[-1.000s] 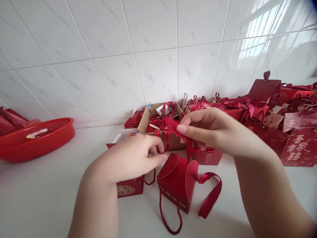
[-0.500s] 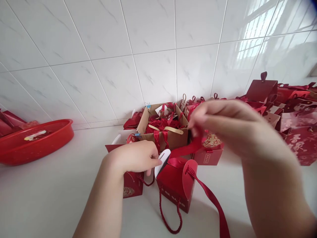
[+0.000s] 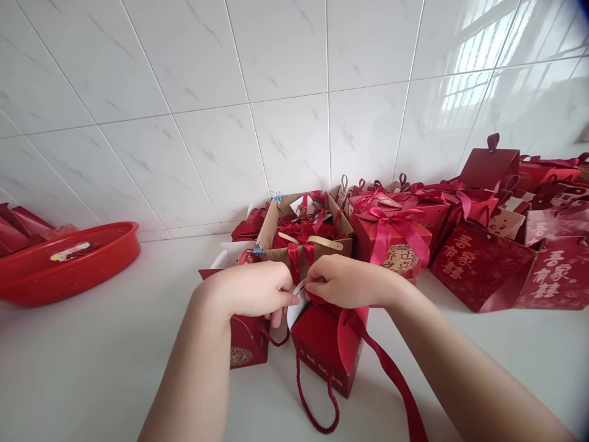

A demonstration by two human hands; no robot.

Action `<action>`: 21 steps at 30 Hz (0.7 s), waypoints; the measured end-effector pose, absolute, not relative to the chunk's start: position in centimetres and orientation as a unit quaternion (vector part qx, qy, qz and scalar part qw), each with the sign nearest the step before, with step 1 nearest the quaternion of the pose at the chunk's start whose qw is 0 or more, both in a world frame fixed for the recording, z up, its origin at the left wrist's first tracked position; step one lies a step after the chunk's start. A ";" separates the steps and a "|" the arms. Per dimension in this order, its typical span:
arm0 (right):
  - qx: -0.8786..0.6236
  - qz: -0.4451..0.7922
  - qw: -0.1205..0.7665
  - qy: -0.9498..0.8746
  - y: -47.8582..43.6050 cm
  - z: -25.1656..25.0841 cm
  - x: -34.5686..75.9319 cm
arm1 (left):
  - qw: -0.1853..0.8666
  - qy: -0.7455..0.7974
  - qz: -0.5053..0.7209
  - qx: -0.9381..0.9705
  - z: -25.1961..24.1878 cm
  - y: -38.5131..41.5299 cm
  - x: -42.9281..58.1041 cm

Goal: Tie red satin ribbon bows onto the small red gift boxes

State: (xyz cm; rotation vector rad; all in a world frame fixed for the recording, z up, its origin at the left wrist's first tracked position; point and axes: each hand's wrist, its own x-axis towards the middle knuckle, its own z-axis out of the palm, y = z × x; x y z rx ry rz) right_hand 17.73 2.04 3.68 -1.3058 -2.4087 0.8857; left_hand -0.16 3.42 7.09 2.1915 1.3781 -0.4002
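Observation:
A red gift box (image 3: 322, 347) with a twisted cord handle stands on the white counter. A dark red ribbon (image 3: 389, 362) passes through a slot in its rounded right flap and hangs down over the counter. My left hand (image 3: 269, 291) has its fingers closed on the edge of the box's left flap (image 3: 295, 310), whose white inner side shows. Touching the top of that same flap is my right hand (image 3: 334, 281), fingers pinched, with a bit of red ribbon under it. The ribbon's other end is mostly hidden by my right hand.
Behind the hands is a cardboard box (image 3: 317, 248) of red ribbons. Finished-looking red boxes (image 3: 400, 236) with bows and many gift bags (image 3: 483, 264) fill the right side. A red plastic basket (image 3: 92, 261) lies left. Another red box (image 3: 251, 344) stands beside my left hand.
My right hand has come down and left from above the ribbon to the box's left flap, bringing the ribbon end along. My left hand has stayed at the flap.

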 end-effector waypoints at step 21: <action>-0.477 0.298 0.188 -0.805 1.9 3.4 17.1 | 0.297 0.493 -0.150 0.804 7.4 2.7 0.0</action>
